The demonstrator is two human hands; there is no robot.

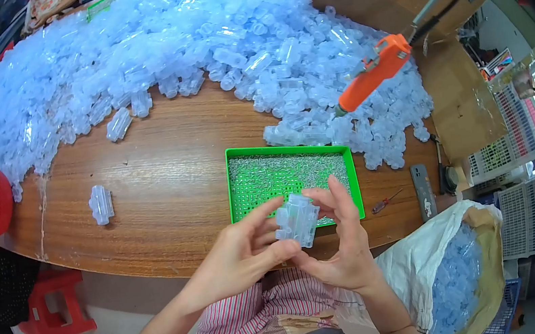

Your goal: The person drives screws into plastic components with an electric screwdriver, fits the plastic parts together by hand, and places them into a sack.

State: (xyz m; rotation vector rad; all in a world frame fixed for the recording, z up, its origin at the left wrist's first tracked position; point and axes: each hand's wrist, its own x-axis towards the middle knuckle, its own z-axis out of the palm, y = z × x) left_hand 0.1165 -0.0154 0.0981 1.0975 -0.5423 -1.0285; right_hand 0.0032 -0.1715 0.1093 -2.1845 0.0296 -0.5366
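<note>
Fingers of the left hand (242, 251) and right hand (342, 252) are closed in narrowly on a clear plastic part (299, 220), held between them above the near edge of a green tray (289, 149).

Surroundings: the tray rests on a wooden table (163, 154) and contains many small metallic pieces (308, 162); its perforated base shows through. A large heap of clear parts (181, 35) covers the far side of the table. One loose part (101, 205) lies apart on the left. An orange power driver (374, 75) hangs tilted over the heap's right portion. A small screwdriver (387, 201) lies right of the tray. An open white sack (408, 246) with further parts stands at lower right. The hands and held part obscure some of the tray's near rim.

Part: transparent, blocky, ridged, with an irregular outline; tilted slightly.

Pose: forearms rise from the lower edge and converge; the right index finger points upward.
</note>
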